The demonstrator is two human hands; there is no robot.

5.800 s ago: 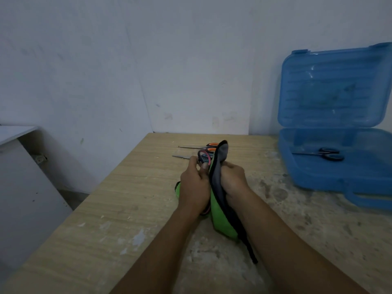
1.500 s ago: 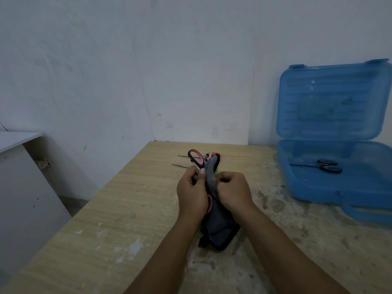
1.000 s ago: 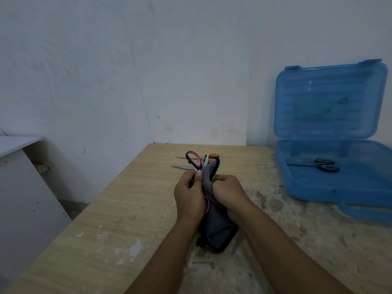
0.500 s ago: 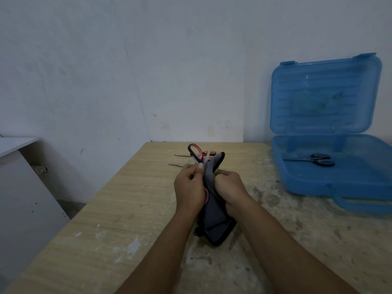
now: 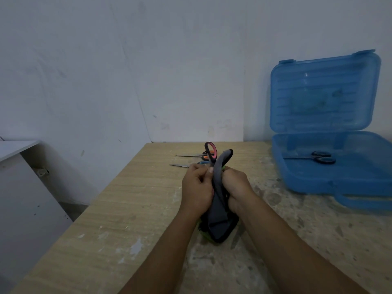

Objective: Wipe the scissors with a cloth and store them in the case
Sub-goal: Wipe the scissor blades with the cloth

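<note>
While wrapped in the grey cloth (image 5: 218,217), held upright over the middle of the table (image 5: 127,209) and not yet in the case (image 5: 307,183): pink-handled scissors (image 5: 211,150), one finger loop poking out above the knuckles, blades hidden in the fabric. Gripped at the handle end by the curled fingers of the left hand (image 5: 196,187); squeezed through the fabric by the right hand (image 5: 235,183), closed into a fist round the cloth. Probably light, stiff and hard, with slick steel and a sharp point, so best taken by the plastic loops and never by the bare blades. Soft, limp and grippy in the cloth's case, easy to bunch round the metal. Worth keeping the blades together while rubbing, given the hidden edge. Compared with nearly six seconds back: loop raised well clear of the hands rather than level with them, cloth turned grey side out and bunched short against the table instead of hanging long with its green face showing. Over the last half second, hardly any change in either grip. Unmoved throughout: black-handled scissors (image 5: 318,157) lying in the open case's tray, an orange-handled pair (image 5: 191,155) and another pair (image 5: 179,165) flat on the table beyond the hands.
</note>
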